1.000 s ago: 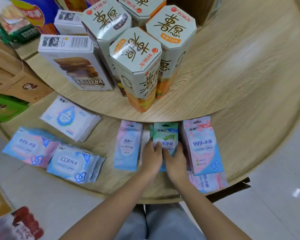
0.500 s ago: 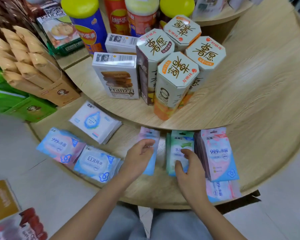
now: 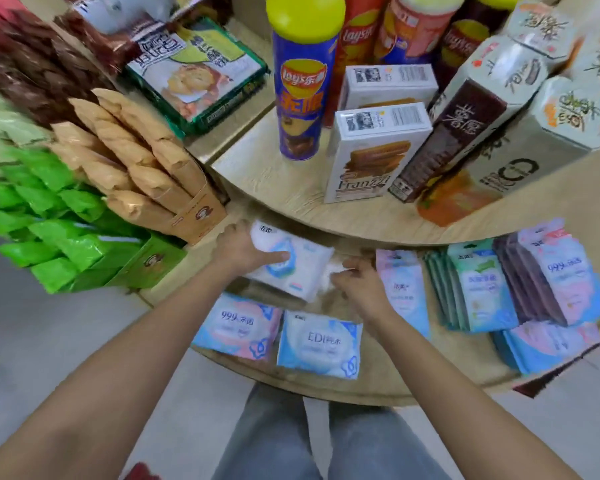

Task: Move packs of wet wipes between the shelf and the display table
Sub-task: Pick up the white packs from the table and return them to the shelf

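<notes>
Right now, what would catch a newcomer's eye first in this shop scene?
Two bare arms fill the foreground: the left hand grips a white wipes pack at the lower tier of the round wooden table, the right hand at the pack's right edge. Behind, on the upper tier, a blue Lay's can with a yellow lid stands tall, and bright green packets crowd the left.

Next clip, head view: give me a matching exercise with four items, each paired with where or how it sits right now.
Things:
1. white wipes pack
2. EDI pack
3. blue Lay's can
4. Franzzi box

Places:
a. lies flat at the front edge of the lower tier
b. stands on the upper tier, yellow lid
c. held by the left hand
d. stands on the upper tier, barcode on top

Pairs: 1-c, 2-a, 3-b, 4-d
</notes>
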The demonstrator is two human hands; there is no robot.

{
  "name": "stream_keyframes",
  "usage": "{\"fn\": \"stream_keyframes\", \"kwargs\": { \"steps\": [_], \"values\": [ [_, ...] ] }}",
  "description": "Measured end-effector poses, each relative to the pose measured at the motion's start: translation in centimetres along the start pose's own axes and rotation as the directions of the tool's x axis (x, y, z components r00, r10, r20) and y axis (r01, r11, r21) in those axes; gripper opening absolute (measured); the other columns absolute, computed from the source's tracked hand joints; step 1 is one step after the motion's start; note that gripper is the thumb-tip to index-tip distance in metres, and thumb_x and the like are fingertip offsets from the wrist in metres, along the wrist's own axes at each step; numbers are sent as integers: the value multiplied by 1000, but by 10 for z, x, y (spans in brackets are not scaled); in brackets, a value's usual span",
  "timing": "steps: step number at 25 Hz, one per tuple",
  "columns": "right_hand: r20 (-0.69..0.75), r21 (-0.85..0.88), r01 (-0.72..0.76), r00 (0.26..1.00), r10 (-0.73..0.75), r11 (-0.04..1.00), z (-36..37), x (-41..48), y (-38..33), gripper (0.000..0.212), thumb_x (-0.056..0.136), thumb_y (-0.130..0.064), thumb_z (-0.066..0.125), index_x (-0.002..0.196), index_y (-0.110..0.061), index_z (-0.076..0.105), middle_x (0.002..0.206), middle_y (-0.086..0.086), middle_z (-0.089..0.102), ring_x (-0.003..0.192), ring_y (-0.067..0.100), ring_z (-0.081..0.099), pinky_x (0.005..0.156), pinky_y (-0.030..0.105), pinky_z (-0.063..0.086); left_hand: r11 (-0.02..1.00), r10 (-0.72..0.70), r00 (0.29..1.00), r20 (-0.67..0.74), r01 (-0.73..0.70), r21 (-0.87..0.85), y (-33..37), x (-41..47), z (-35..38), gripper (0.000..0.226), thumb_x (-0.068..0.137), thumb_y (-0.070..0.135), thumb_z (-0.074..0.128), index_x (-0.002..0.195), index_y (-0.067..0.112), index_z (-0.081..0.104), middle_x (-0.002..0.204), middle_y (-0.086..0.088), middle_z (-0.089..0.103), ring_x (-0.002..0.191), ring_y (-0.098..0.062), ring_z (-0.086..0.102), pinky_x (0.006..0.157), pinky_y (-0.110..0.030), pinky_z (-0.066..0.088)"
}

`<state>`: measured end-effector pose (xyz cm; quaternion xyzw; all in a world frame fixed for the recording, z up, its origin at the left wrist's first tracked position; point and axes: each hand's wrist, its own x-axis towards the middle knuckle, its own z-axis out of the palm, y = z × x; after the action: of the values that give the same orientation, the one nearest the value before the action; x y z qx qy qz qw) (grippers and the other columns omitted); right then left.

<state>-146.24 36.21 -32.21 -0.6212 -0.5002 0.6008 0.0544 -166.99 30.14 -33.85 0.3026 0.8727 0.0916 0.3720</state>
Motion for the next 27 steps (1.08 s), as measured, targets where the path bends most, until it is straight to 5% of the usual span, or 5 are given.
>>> {"fn": "stream_keyframes", "kwargs": {
  "steps": [3, 9, 11, 16, 27],
  "values": [
    [-26, -44, -56, 998, 55, 997, 17, 7, 9, 46, 83, -9, 67, 121, -11, 41, 103, 1, 47, 69, 0, 46, 57, 14, 37, 982, -9, 996, 86, 24, -185, -10, 13, 16, 129, 54, 49, 88, 149, 9, 10, 150, -13, 33, 135, -27, 37, 107, -35, 35],
    [-48, -43, -108, 993, 106, 993, 31, 29, 11, 63, 80, -17, 72, 132, -6, 39, 120, 8, 53, 91, 16, 59, 69, 24, 47, 965, -90, 992, -87, 65, -255, -41, 14, 1, 88, 43, 55, 88, 115, 19, 53, 111, -1, 67, 99, -24, 64, 85, -41, 53],
    [-20, -35, -122, 992, 121, 992, 39, 35, 10, 81, 66, -32, 81, 131, -9, 40, 125, 6, 57, 104, 20, 63, 89, 36, 52, 932, -116, 980, -164, 50, -359, -50, 7, -14, 77, 50, 44, 90, 113, 16, 55, 106, -1, 68, 89, -18, 64, 76, -34, 52],
    [-38, -60, -189, 982, 187, 980, 70, 58, 16, 125, 21, -69, 78, 128, -15, 40, 119, 2, 59, 94, 19, 69, 83, 41, 58, 711, -179, 977, -111, 51, -701, -70, -23, -30, 54, 65, 14, 86, 110, 11, 56, 102, -2, 68, 81, -11, 66, 64, -27, 54],
    [-211, 36, 33, 977, -25, 999, 10, 29, 23, 65, 58, -29, 87, 113, -11, 58, 110, 6, 70, 96, 20, 67, 82, 41, 57, 430, -55, 998, -5, 19, -903, -67, -72, -40, 50, 64, 15, 77, 111, 8, 64, 105, -8, 73, 93, -24, 71, 73, -33, 60]
  ]
}}
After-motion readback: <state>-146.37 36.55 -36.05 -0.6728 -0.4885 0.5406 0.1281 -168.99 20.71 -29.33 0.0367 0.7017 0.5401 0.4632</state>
